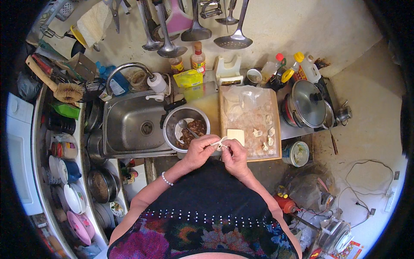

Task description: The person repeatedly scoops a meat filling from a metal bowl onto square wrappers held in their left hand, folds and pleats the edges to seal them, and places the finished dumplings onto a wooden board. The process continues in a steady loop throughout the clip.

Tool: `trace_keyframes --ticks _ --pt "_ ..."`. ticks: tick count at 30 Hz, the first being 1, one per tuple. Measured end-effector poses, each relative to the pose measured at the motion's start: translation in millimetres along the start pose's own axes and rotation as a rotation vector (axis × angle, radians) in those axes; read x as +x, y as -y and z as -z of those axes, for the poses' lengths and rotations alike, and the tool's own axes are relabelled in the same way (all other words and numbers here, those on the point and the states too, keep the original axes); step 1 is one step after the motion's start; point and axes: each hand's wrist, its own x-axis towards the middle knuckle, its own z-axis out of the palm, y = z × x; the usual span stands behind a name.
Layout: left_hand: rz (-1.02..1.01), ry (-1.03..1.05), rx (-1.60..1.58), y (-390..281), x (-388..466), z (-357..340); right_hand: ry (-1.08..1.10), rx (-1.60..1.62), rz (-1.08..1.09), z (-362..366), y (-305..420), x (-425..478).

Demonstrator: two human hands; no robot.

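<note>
Between my two hands is a small folded dough wrapper (220,142), pinched at both sides, with a dark spot of filling showing at its middle. My left hand (201,149) grips its left end, close to the rim of a steel bowl (168,119). That bowl holds dark minced filling (196,128) and a metal spoon (183,124). My right hand (234,156) grips the right end at the near edge of a wooden board (250,157). On the board lie a stack of square wrappers (236,136) and several folded dumplings (270,140).
A steel sink (129,129) with a faucet (129,65) is at the left. A cleaver (200,92) rests behind the bowl. To the right, a lidded pot (309,103) sits on the stove. Ladles (233,41) hang overhead; a clear plastic bag (249,97) covers the board's far part.
</note>
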Motion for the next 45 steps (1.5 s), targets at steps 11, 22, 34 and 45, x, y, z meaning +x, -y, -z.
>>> trace_keyframes --ticks 11,22,34,45 --pt "0.007 -0.060 0.056 14.1 -2.6 -3.5 -0.019 0.353 -0.306 -5.6 -16.5 -4.9" --pt "0.131 -0.129 0.103 3.8 -1.9 -1.7 0.177 0.026 -0.128 10.3 12.6 10.0" --pt "0.329 0.062 -0.237 6.5 1.2 3.0 0.262 0.037 0.120 22.5 -8.6 21.2" --pt "0.169 0.052 -0.084 0.1 10.2 6.3 0.288 0.439 -0.334 29.1 -7.4 18.0"
